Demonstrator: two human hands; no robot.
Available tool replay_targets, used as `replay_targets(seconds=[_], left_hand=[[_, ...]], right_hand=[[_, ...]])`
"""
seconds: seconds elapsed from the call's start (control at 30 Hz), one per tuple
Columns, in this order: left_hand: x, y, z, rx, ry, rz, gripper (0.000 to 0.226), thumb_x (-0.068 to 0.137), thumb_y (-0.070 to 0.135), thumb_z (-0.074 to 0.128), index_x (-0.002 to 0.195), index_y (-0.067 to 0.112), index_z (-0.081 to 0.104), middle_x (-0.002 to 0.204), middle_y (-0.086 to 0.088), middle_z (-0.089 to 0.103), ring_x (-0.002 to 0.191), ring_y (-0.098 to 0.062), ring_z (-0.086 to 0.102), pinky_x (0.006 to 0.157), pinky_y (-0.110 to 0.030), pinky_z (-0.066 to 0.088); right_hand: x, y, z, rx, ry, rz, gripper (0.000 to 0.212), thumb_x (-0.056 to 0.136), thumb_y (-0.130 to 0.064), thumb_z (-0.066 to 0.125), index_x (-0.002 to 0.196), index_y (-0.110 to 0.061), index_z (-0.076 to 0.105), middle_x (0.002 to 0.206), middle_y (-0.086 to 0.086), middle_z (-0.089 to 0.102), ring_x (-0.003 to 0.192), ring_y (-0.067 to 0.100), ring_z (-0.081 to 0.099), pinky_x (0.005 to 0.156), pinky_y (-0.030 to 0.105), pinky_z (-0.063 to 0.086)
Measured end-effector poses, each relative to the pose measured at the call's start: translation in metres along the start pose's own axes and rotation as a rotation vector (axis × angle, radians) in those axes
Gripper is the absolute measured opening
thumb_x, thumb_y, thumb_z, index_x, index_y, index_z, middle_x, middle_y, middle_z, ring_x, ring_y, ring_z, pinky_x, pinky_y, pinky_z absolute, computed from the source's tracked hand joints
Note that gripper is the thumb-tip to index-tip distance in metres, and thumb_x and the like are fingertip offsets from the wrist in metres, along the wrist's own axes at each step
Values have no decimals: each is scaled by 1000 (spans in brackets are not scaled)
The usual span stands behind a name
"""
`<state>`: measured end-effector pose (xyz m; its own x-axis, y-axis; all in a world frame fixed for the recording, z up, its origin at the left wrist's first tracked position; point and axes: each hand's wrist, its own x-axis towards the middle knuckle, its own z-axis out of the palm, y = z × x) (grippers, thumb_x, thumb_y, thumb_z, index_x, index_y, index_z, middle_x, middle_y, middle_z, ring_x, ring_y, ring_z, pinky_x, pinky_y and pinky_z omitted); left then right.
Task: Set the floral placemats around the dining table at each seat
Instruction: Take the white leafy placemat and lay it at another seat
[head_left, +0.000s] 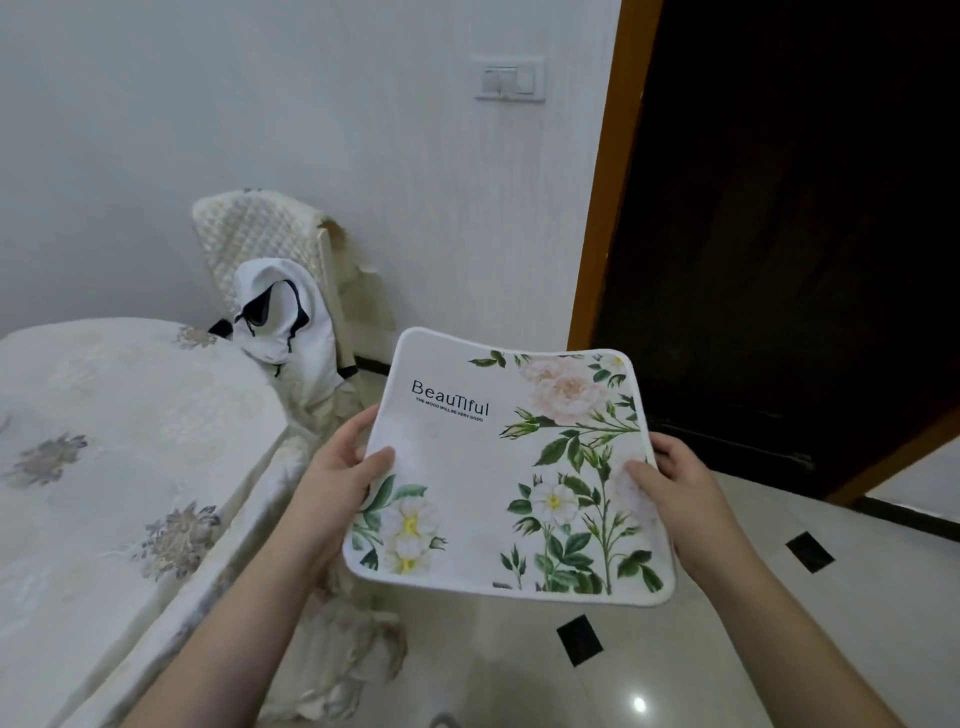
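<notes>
Left hand (340, 470) and right hand (670, 483) pinch the soft, rounded-square floral placemat (511, 467) by its side edges, above glossy floor (727, 649), beside the cloth-draped table (114, 441).

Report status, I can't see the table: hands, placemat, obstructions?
Both hands, left and right, grip floral placemat. Held over floor, beside table. Nothing blocking.

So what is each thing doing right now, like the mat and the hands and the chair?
floral placemat: held up flat over the floor, not on the table yet.
left hand: grips the mat's left edge.
right hand: grips the mat's right edge.
dining table: covered with a flowered cloth.
chair: by the table, white clothing draped over it.
door: open, dark beyond.
</notes>
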<state>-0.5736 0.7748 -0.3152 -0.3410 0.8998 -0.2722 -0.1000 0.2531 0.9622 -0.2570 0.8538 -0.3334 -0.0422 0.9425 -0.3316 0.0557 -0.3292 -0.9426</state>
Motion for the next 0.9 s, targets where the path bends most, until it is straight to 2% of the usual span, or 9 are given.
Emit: replay_targets(seconds=[0.07,0.2,0.37,0.43,0.63,0.83,0.9], left_hand=[[11,0,-8,33,51,17,48,95,-1,55,129,34,58,105,-11,75,91,-37,73,79,-50,58],[35,4,-28,63,127,35,48,88,10,64,125,39,60,105,-10,75,91,-38,72,82,-57,56],[75,15,-56,43,183,41,48,96,2,55,113,46,60,99,-1,77,83,-26,75,71,-42,61],[93,21,-70,53,216,38,49,95,2,55,111,48,60,99,-3,77,83,-27,75,70,-42,61],[138,41,-108,24,243,36,48,95,-1,53,113,43,62,103,-4,76,87,-28,74,77,-47,59],[175,46,-135,-22,312,9,44,96,0,53,123,35,59,99,-5,77,82,-30,75,63,-37,61],[186,45,-140,-19,335,-1,44,96,2,54,124,36,59,98,-5,77,82,-30,75,65,-38,61]], right_hand=[[19,-4,13,-7,-32,11,26,93,-18,63,118,-20,57,105,-2,72,83,18,74,74,46,60],[58,-16,47,-22,-112,10,27,93,-18,63,119,-19,58,104,-2,73,84,18,74,70,40,59],[109,-33,100,-105,-151,-8,25,94,-16,61,118,-20,59,107,-3,72,85,15,73,70,37,59],[127,-44,123,-113,-177,-13,23,94,-14,60,117,-20,59,106,-3,72,86,16,73,74,40,60],[172,-69,176,-154,-227,-16,26,94,-10,60,118,-17,59,103,-1,74,85,18,73,74,40,59],[206,-83,216,-229,-302,4,21,94,-10,58,110,-23,59,104,-1,72,87,17,73,75,41,60],[223,-89,228,-247,-332,0,22,94,-9,57,112,-20,59,103,-1,73,85,17,73,72,39,59]])
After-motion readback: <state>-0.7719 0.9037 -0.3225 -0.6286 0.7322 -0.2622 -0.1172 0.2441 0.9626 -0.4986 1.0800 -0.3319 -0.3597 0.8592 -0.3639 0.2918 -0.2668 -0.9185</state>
